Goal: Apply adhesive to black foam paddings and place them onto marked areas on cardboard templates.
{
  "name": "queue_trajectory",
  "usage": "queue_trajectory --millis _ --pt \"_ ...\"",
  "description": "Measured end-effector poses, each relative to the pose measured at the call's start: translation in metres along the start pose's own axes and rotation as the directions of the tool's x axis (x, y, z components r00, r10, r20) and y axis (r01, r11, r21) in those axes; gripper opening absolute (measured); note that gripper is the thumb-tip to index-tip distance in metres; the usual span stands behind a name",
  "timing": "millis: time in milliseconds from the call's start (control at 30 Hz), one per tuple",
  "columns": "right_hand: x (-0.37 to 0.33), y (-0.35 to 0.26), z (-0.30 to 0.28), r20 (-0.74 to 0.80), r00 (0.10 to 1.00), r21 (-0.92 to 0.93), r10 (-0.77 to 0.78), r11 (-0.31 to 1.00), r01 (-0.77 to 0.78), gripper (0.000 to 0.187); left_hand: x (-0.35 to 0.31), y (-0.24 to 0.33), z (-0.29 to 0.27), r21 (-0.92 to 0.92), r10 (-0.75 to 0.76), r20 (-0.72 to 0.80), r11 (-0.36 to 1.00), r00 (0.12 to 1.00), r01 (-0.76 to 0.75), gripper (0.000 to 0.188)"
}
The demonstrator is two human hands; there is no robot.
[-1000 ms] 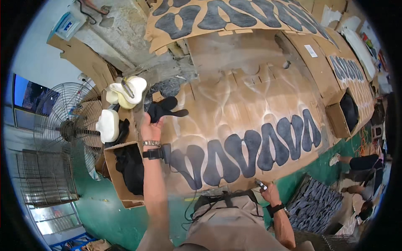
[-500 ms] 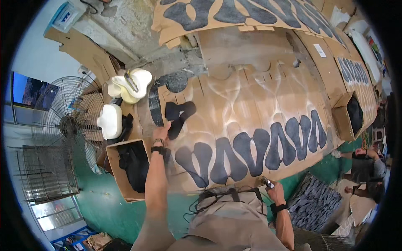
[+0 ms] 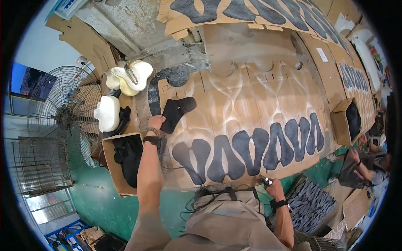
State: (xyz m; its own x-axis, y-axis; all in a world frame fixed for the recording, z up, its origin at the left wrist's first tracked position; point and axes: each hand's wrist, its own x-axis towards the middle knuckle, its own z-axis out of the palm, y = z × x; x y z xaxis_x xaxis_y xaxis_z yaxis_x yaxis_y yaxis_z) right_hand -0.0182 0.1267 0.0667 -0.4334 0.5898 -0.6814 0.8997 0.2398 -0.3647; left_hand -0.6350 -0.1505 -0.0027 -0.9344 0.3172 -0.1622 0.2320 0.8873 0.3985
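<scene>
My left hand (image 3: 156, 122) pinches the near edge of a limp black saddle-shaped fabric piece (image 3: 176, 112), whose other end rests on the cardboard sheet (image 3: 234, 98). Along the sheet's near edge lies a row of several flat dark grey pieces (image 3: 226, 161), narrow in the middle and wide at the ends. By my waist, my right hand (image 3: 274, 189) is closed around a small metal tool that looks like a spray gun (image 3: 264, 181); its lower part is hidden. Pale, curved spray marks cover the cardboard between the pieces and its far edge.
At left stand an open carton of black pieces (image 3: 109, 161), white moulded foam pads (image 3: 108, 113) and a wire-caged fan (image 3: 67, 117). Another carton (image 3: 340, 121) sits at right. A higher cardboard sheet (image 3: 234, 23) carries more pieces. Another person (image 3: 356, 169) is at far right.
My left hand has shifted slightly left and away from me, drawing the black piece's near end along and spreading it. My right hand stays almost in place. The view has moved slightly.
</scene>
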Motion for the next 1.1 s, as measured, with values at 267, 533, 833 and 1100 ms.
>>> queue_trajectory --millis 267,533,833,1100 --pt "0.005 0.009 -0.006 0.010 0.998 -0.010 -0.067 0.998 0.067 0.042 0.020 0.060 -0.052 -0.771 -0.212 0.598 0.111 0.773 0.627 0.035" --pt "0.003 0.010 -0.006 -0.048 0.982 0.079 -0.184 0.979 0.188 0.042 0.010 0.119 -0.147 -0.932 0.184 0.117 -0.320 0.976 0.172 0.039" --pt "0.004 0.008 -0.004 -0.058 0.992 0.074 -0.113 0.990 0.117 0.040 -0.047 0.072 -0.098 -0.947 -0.116 0.315 -0.106 0.942 0.303 0.025" --pt "0.014 0.024 0.001 -0.142 0.942 0.098 -0.304 0.943 0.319 0.042 -0.039 0.088 -0.170 -0.980 -0.032 0.196 -0.036 0.980 0.195 0.019"
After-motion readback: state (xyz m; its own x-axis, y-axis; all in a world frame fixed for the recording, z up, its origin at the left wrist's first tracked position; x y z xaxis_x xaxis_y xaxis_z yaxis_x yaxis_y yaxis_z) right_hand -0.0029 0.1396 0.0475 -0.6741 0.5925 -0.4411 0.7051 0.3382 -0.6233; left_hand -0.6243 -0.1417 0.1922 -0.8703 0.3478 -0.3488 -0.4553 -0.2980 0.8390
